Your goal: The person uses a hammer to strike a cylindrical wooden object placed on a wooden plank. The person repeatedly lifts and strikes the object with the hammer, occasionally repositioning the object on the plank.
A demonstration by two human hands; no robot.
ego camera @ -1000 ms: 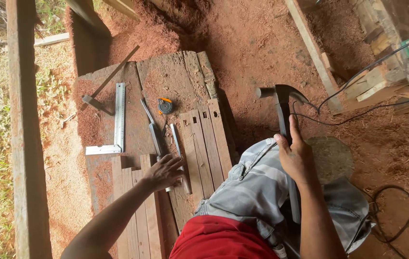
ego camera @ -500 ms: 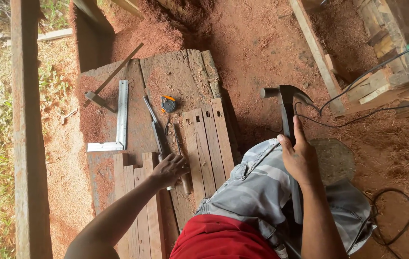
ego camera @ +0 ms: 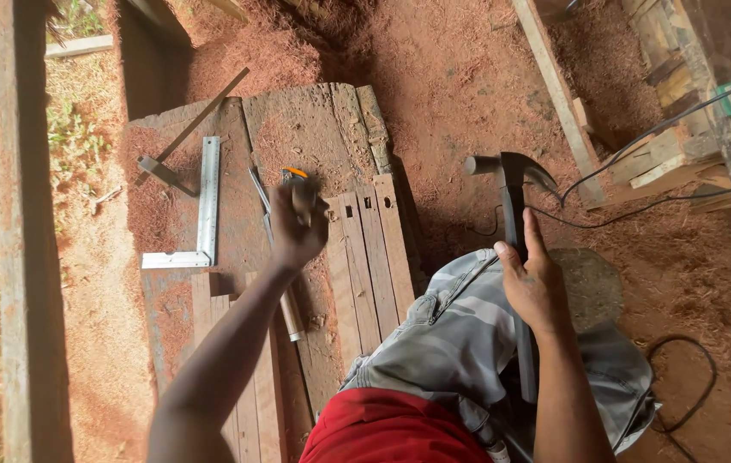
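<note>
On the dusty plank bench, a chisel-like tool (ego camera: 284,283) lies lengthwise, its long axis running away from the person, partly hidden under the left hand (ego camera: 297,225). That hand hovers directly over it, fingers curled around a small dark object I cannot identify. Off to the right, well apart, the right hand (ego camera: 535,283) grips a claw hammer (ego camera: 509,184), head pointing forward. A steel square (ego camera: 202,214) rests to the left.

Person, head view: red shirt (ego camera: 391,427), grey-white striped shorts (ego camera: 460,334) w/ seams & pocket edge. 2 bare forearms, no sleeves; left hand (ego camera: 297,225), right hand (ego camera: 535,287) ungloved, no rings/watch visible.
</note>
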